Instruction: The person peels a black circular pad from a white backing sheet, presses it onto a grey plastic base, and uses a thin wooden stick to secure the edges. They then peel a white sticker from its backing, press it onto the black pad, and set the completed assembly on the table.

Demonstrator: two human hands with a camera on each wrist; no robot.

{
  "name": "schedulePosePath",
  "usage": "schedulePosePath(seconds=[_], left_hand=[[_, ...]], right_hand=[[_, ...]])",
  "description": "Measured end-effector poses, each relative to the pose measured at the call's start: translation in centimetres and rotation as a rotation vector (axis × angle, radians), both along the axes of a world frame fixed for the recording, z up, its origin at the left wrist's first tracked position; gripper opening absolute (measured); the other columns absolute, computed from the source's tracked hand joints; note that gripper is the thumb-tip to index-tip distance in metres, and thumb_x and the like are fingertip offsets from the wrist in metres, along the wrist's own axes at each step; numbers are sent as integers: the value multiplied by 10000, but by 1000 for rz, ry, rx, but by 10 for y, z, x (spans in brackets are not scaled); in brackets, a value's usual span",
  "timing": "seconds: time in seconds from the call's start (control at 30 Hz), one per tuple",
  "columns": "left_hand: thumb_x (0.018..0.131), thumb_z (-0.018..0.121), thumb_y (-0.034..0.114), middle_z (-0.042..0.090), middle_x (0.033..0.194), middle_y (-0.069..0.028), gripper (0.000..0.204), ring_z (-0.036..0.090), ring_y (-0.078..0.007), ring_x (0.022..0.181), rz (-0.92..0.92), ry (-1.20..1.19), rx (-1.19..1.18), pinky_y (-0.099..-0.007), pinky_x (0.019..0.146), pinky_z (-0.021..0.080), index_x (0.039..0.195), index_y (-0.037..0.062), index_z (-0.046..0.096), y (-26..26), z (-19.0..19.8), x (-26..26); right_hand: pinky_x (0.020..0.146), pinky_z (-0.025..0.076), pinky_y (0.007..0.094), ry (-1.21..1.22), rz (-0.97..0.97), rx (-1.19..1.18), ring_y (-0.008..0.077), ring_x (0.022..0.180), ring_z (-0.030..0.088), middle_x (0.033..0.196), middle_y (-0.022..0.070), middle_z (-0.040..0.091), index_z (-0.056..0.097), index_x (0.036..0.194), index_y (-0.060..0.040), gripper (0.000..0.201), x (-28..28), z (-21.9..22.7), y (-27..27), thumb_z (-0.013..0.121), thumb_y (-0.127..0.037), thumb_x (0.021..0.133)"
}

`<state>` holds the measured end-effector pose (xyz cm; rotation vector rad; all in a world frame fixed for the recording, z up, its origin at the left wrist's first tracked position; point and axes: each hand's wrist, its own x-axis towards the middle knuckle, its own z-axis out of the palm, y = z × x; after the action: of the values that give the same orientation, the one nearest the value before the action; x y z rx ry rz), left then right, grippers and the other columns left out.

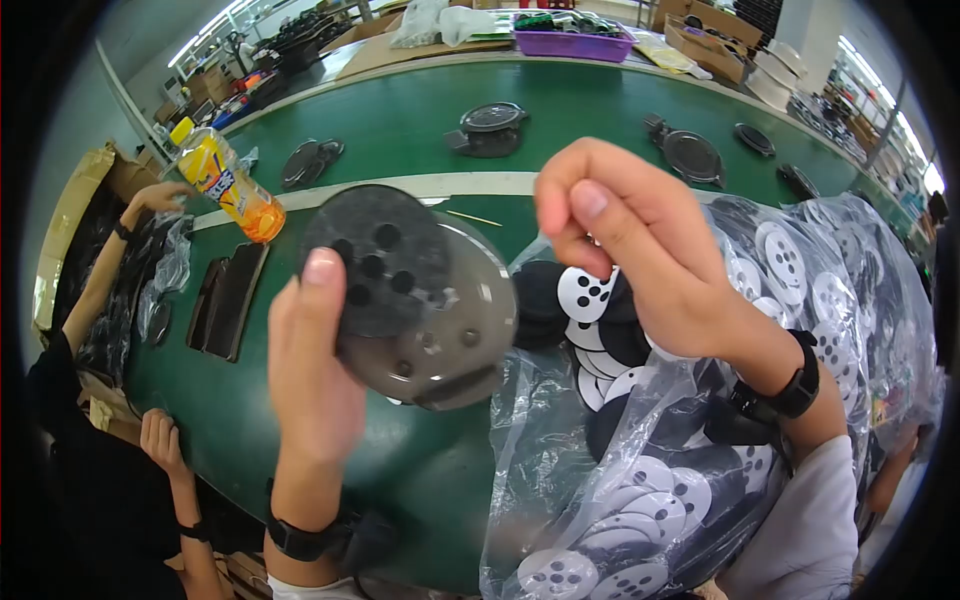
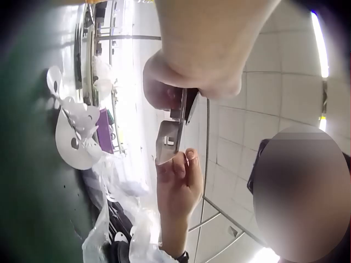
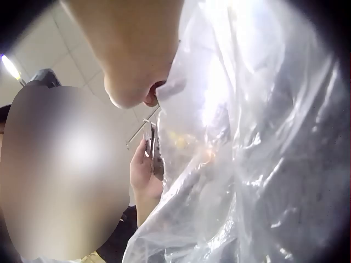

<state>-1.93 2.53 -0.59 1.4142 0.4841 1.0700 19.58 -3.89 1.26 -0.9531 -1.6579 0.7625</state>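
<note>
Black disc (image 1: 420,255) w/ round holes is up front, L hand (image 1: 318,380) gripping it, thumb flat on its face, smoky plastic lid (image 1: 478,300) right behind, both above the green table (image 1: 430,490). R hand (image 1: 650,255)'s up too, fingers clenched, thumb against forefinger, near a clear bag (image 1: 530,420) w/ black + white discs (image 1: 652,495).

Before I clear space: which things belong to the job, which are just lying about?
Likely job:
black perforated disc and smoky round part in the left hand
white perforated discs in the plastic bag
round dark parts on the green table

Likely just lying about:
orange drink bottle
dark folding case
</note>
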Motion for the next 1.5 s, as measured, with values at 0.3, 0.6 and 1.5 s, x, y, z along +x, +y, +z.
schedulePosePath(seconds=[0.3, 0.6, 1.5], left_hand=[[939, 377, 300, 617, 964, -106, 408, 585, -141, 866, -174, -70, -336, -267, 780, 457, 1047, -52, 554, -25, 9, 12], [939, 358, 335, 603, 947, -79, 434, 566, -119, 846, -201, 35, -308, -242, 756, 434, 1042, -44, 543, -25, 7, 11], [823, 559, 5, 493, 1009, -73, 441, 531, -106, 938, -237, 69, 150, -207, 729, 442, 1230, -16, 392, -26, -9, 19]], right_hand=[[606, 348, 221, -443, 10, 568, 136, 712, 434, 921, 92, 466, 607, 887, -39, 263, -2, 16, 0, 570, 22, 634], [512, 323, 229, -641, -52, 689, 155, 675, 464, 929, 97, 564, 666, 845, -105, 304, -4, 16, 1, 615, -4, 563], [633, 408, 244, 367, 54, -17, 167, 696, 521, 798, 107, 557, 536, 866, 0, 128, -28, 9, -18, 614, -62, 787]])
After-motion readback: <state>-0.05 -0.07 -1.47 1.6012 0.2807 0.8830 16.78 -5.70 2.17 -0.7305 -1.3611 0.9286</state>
